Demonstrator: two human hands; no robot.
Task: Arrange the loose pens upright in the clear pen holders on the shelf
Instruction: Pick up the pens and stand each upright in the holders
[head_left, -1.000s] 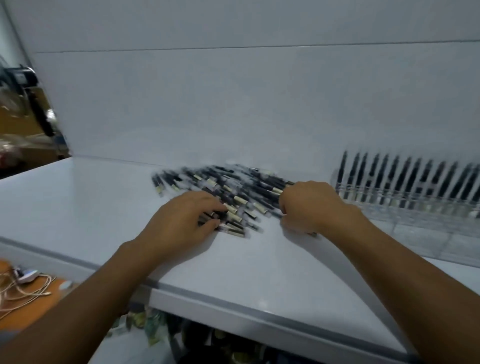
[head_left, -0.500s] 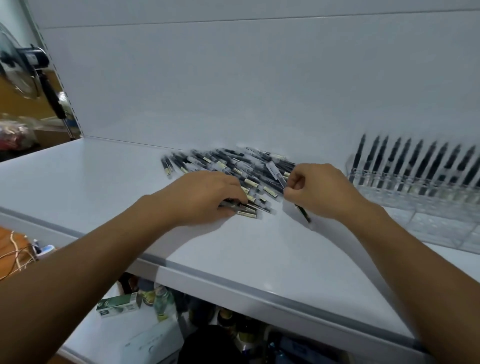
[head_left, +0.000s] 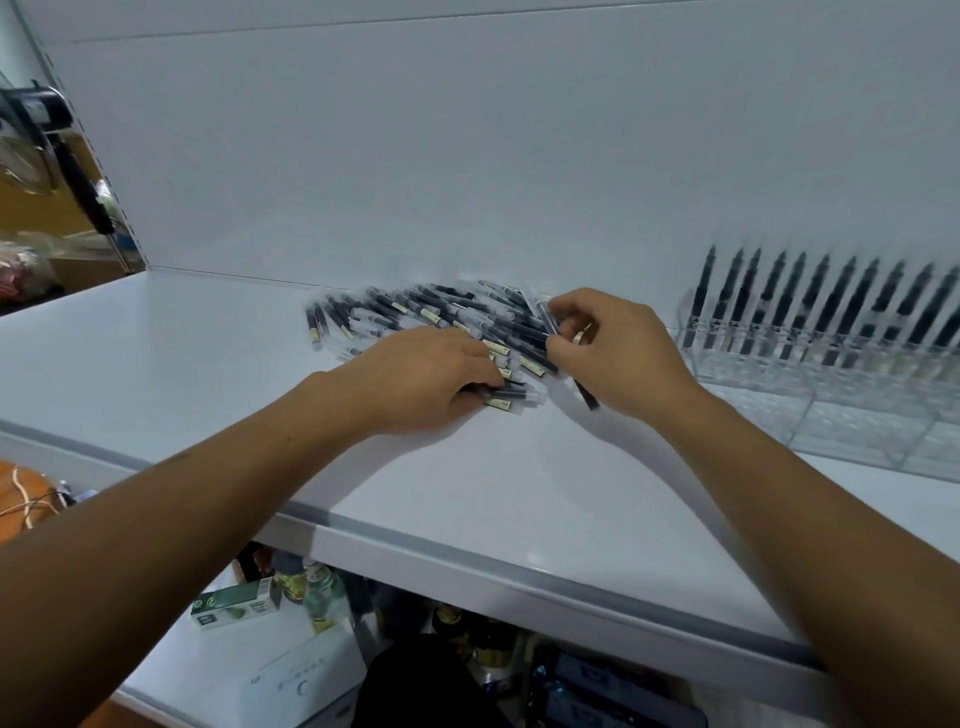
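Observation:
A pile of loose black pens (head_left: 415, 312) in clear sleeves lies on the white shelf (head_left: 182, 353) near the back wall. My left hand (head_left: 415, 379) rests palm down on the near edge of the pile, its fingers curled over a few pens. My right hand (head_left: 613, 353) is lifted slightly at the pile's right end and grips a small bundle of pens (head_left: 584, 389), whose dark tips stick out below the palm. A clear pen holder (head_left: 831, 395) stands at the right, with several black pens (head_left: 810, 306) upright in its back row.
The shelf's grey front edge (head_left: 467, 561) runs diagonally below my forearms. A lower shelf holds bottles (head_left: 317, 592), a green box (head_left: 236, 605) and a white box (head_left: 296, 680). A fan (head_left: 36, 140) stands beyond the shelf's left end.
My right hand has risen from the shelf and gathered pens into its grip. My left hand has stayed on the pile's near edge. The view has shifted a little.

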